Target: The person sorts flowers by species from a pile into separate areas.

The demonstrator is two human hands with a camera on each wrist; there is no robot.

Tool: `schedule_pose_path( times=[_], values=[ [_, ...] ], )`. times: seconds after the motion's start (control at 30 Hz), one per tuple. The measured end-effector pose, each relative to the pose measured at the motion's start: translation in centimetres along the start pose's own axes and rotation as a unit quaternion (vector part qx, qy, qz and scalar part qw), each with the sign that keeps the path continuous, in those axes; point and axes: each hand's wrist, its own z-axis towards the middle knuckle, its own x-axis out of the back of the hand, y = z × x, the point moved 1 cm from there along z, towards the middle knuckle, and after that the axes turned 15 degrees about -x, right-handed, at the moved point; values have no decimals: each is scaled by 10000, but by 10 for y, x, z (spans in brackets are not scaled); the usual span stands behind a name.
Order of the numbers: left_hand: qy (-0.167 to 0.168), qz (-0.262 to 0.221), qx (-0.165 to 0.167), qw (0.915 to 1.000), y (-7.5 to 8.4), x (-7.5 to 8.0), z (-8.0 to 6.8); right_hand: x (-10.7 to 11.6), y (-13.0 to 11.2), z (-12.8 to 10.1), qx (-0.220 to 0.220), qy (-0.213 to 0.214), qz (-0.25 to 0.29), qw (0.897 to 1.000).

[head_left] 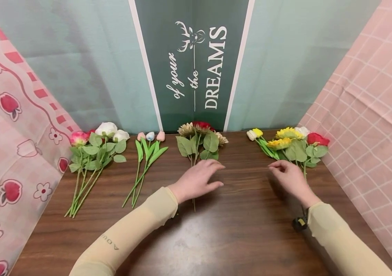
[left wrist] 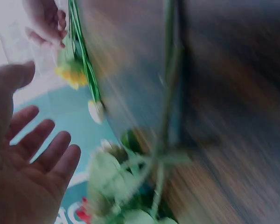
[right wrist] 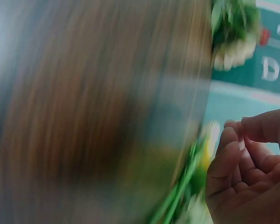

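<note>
Beige sleeves cover both my forearms at the bottom of the head view, running up over the dark wooden table [head_left: 237,237] to my hands. My left hand [head_left: 197,179] hovers flat with its fingers spread and relaxed over the stems of the middle bunch [head_left: 199,142], holding nothing; whether the palm touches the stems I cannot tell. My right hand [head_left: 290,178] has its fingers loosely curled, thumb near the fingertips, just beside the stems of the sunflower bunch [head_left: 290,143], and I cannot tell whether it pinches a stem.

That sunflower bunch is the widest: yellow sunflowers, a red rose, a white bloom and yellow and white tulip buds over green leaves. It lies flat at the back right, heads toward the backdrop, stems running toward me and partly hidden behind my right hand. The middle bunch has tan daisy-like heads and a red bloom over broad leaves, its long axis pointing away from me; one thin stem shows below my left wrist.

Well apart on the left lie a rose bunch [head_left: 94,151] of pink and white heads, stems slanting down-left, and beside it three small tulips [head_left: 147,153] slanting alike.

Both wrist views are motion-blurred: the left shows my open palm [left wrist: 23,172] beside green stems, the right my curled fingers [right wrist: 242,168].
</note>
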Motion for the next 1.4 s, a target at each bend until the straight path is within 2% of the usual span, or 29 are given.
schedule_pose_path(
  times=[0.17,0.23,0.33,0.53,0.73,0.87,1.07,1.4],
  values=[
    [-527,363,-904,9938,26,-13,7,35,35,16,-334,387,-450,9977],
    [-672,494,-1174,9896,35,-20,10,46,47,22,-482,395,-546,9966],
    [-857,590,-1398,9847,49,-29,15,56,59,28,-643,222,-694,9953],
    [-1074,668,-1561,9796,71,-39,30,62,65,36,-748,-157,-888,9931],
    [-1183,637,-1728,9757,83,-46,36,64,62,42,-720,-440,-1006,9913],
    [-1209,635,-1699,9760,84,-48,36,64,64,42,-811,-502,-802,9922],
    [-1228,520,-1625,9777,83,-49,34,66,66,34,-980,-476,-171,9939],
    [-1179,235,-1544,9807,79,-49,31,77,55,20,-982,-141,66,9950]
  ],
)
